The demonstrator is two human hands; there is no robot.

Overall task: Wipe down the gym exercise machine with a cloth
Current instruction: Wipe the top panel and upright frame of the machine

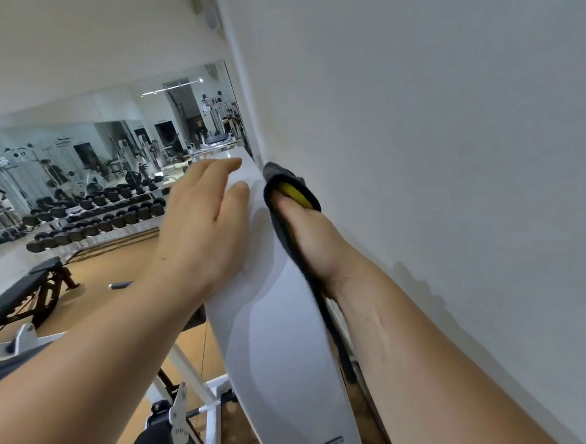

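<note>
Left hand (199,227) rests on the white machine panel (278,343), fingers together and relaxed. Right hand (306,234) is between the panel's right edge and the wall (451,143). Grey-yellow cloth (282,178) covers its fingers, so can't tell the grip.

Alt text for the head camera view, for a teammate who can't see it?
A right hand, holding a dark grey cloth with a yellow lining, presses against the rear edge of a tall white machine shroud, close to a white wall. The left hand rests flat on the shroud's front; a dumbbell rack and black padded bench stand beyond.
</note>
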